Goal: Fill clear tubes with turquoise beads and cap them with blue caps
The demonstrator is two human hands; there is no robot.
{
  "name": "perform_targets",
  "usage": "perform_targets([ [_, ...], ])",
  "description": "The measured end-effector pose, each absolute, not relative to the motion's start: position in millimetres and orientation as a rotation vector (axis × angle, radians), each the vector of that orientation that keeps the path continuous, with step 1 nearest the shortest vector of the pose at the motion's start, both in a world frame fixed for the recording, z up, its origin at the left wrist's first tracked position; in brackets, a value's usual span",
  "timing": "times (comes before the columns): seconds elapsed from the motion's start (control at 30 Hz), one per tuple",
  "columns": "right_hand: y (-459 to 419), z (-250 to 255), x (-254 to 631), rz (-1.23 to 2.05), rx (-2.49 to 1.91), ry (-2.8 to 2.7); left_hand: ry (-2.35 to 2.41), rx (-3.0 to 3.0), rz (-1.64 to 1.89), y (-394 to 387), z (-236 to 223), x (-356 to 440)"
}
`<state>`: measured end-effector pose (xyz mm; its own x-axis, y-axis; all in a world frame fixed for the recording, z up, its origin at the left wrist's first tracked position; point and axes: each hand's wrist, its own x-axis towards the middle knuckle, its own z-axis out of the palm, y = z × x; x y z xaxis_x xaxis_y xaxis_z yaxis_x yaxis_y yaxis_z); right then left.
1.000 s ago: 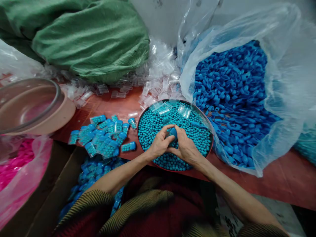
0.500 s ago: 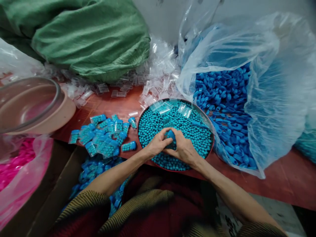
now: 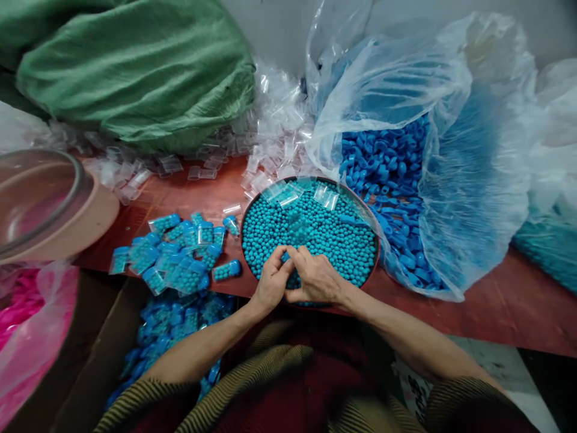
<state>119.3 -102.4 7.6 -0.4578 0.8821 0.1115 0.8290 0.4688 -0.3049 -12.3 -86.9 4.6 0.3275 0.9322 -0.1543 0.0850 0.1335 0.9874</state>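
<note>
My left hand [image 3: 270,279] and my right hand [image 3: 316,278] meet over the near side of a round tray [image 3: 377,255] full of turquoise beads [image 3: 270,225]. Their fingers close together around a small clear container with a blue cap [image 3: 285,257]; most of it is hidden by the fingers. On the beads lie a few empty clear cases [image 3: 325,197] and a blue scoop-like piece [image 3: 351,221]. Left of the tray is a pile of bead-filled clear containers with blue caps [image 3: 183,267], one of them lying apart near the rim.
Behind the tray spreads a heap of empty clear cases [image 3: 274,150] beside a green cloth sack [image 3: 139,78]. To the right, a plastic bag [image 3: 478,198] spills blue caps [image 3: 383,156]. At left stand a pinkish basin [image 3: 97,213] and a box [image 3: 97,337]; more filled containers [image 3: 174,325] lie below the table edge.
Both hands have drawn nearer to my body, toward the tray's near rim, with the blue-capped container between them. The camera view has shifted slightly right.
</note>
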Motion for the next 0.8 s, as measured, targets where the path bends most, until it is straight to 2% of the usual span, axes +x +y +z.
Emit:
perform_targets([
  [0.23, -96.4, 19.7, 110.3, 0.328, -1.583, -2.484, 1.287, 1.618, 0.692, -68.5, 17.5, -51.5],
  [0.47, -59.1, 10.1, 203.3, -0.135, -2.264, -2.109, 1.924, 1.856, 0.552, -37.9, 14.5, -146.6],
  [0.6, -46.5, -2.6, 227.1, -0.143, -2.333, -2.210, 2.227, 2.127, 0.531, -36.7, 15.1, -144.0],
  [0.67, -44.2, -6.1, 224.9, -0.116, -2.297, -2.248, 2.148, 2.222, 0.609, -39.1, 16.0, -118.4],
  [0.8, -42.4, -9.1, 213.3, 0.099, -2.167, -2.249, 1.547, 2.266, 0.605, -38.5, 6.7, -46.6],
])
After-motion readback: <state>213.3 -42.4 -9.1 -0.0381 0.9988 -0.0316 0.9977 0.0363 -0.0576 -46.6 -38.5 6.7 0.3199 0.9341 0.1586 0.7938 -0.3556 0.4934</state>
